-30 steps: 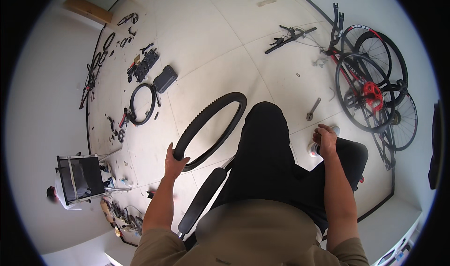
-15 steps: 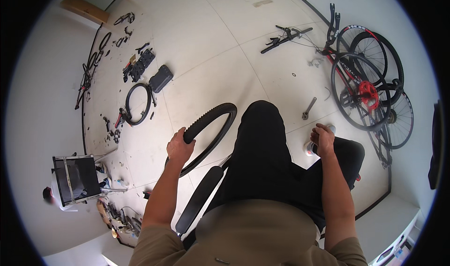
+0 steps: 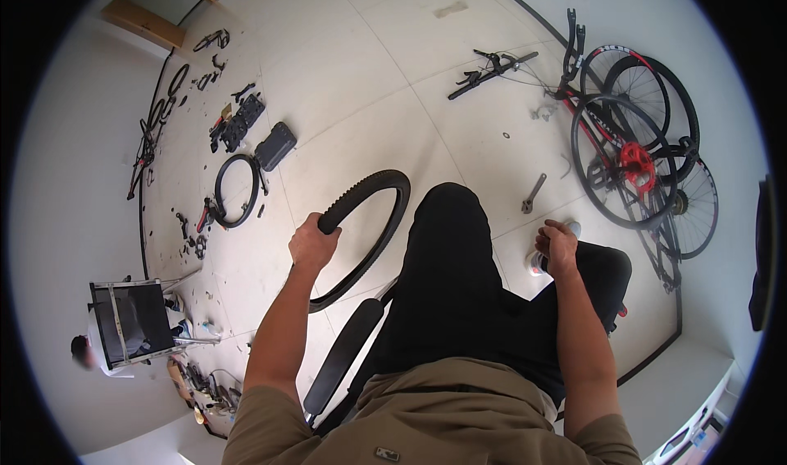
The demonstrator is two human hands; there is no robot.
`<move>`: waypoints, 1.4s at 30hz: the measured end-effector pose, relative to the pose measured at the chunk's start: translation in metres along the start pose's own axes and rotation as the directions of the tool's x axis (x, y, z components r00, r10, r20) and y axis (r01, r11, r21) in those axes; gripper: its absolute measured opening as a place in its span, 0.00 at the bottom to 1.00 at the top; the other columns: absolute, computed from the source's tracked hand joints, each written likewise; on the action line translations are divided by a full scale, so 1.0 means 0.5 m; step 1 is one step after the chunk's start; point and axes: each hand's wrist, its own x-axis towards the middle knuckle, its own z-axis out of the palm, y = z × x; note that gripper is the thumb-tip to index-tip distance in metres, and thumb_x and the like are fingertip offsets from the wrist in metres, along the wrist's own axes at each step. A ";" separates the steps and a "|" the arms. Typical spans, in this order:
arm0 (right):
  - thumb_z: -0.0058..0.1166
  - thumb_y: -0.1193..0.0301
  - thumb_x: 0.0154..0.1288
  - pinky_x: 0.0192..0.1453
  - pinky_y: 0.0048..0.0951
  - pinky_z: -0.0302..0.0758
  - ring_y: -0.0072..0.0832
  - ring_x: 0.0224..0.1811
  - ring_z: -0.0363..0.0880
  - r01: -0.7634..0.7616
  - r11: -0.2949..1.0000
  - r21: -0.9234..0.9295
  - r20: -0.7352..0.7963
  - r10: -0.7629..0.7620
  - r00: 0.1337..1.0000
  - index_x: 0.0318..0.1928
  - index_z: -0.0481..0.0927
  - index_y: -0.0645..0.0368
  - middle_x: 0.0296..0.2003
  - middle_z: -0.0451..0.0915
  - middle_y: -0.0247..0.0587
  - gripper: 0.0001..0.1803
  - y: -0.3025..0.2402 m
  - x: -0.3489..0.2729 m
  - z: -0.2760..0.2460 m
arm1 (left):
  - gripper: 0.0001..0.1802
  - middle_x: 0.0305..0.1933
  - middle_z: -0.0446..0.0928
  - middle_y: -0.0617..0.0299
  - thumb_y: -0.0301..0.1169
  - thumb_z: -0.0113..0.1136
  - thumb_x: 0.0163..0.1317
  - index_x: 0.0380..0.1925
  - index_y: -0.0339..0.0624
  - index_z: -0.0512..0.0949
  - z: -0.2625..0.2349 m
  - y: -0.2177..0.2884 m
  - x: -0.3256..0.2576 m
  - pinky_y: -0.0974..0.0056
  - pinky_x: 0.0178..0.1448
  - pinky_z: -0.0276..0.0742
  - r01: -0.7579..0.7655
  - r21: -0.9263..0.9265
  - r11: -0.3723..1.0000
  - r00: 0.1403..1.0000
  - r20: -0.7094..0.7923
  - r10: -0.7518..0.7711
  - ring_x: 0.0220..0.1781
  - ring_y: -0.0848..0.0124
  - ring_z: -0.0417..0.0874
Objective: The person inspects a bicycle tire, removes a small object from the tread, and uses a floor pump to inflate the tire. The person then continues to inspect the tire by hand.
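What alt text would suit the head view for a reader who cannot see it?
A seated person's left hand grips a black knobbly rubber bicycle tyre standing on the pale tiled floor, while the right hand rests on the knee. Bicycle wheels lie right.

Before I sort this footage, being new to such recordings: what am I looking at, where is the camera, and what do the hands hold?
This is one fisheye view from a camera worn on a person's head, looking down, so straight edges bend. The person sits with dark trousers. The left hand grips a black bicycle tyre standing beside the knee. The right hand is closed near the right knee; what it holds is unclear. On the pale tiled floor lie a wrench, a smaller tyre, scattered parts, and a red bicycle frame with wheels.
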 end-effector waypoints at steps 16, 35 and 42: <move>0.53 0.74 0.65 0.37 0.32 0.81 0.29 0.31 0.81 -0.019 0.999 -0.036 -0.006 0.018 1.000 0.57 0.76 0.66 0.37 0.82 0.42 0.21 0.003 -0.007 0.010 | 0.35 0.42 0.85 0.44 0.39 0.77 0.48 0.55 0.40 0.73 0.149 -0.218 -0.070 0.48 0.51 0.81 0.153 -0.270 0.951 0.986 -0.028 -0.166 0.45 0.47 0.87; 0.54 0.75 0.63 0.38 0.33 0.81 0.30 0.32 0.81 -0.026 0.999 -0.021 -0.016 0.026 1.000 0.57 0.76 0.66 0.37 0.81 0.42 0.21 0.000 -0.005 0.000 | 0.27 0.39 0.84 0.47 0.36 0.75 0.52 0.51 0.41 0.76 0.081 -0.142 -0.058 0.51 0.48 0.80 -0.042 -0.379 0.924 0.987 -0.162 -0.021 0.42 0.50 0.86; 0.53 0.74 0.64 0.38 0.32 0.81 0.30 0.32 0.81 -0.019 0.999 -0.030 -0.005 0.019 1.000 0.58 0.76 0.66 0.37 0.81 0.42 0.21 -0.004 -0.008 0.009 | 0.28 0.36 0.83 0.46 0.37 0.77 0.48 0.45 0.39 0.73 0.080 -0.331 -0.172 0.52 0.47 0.80 0.129 -0.237 0.963 0.991 -0.007 -0.135 0.40 0.50 0.86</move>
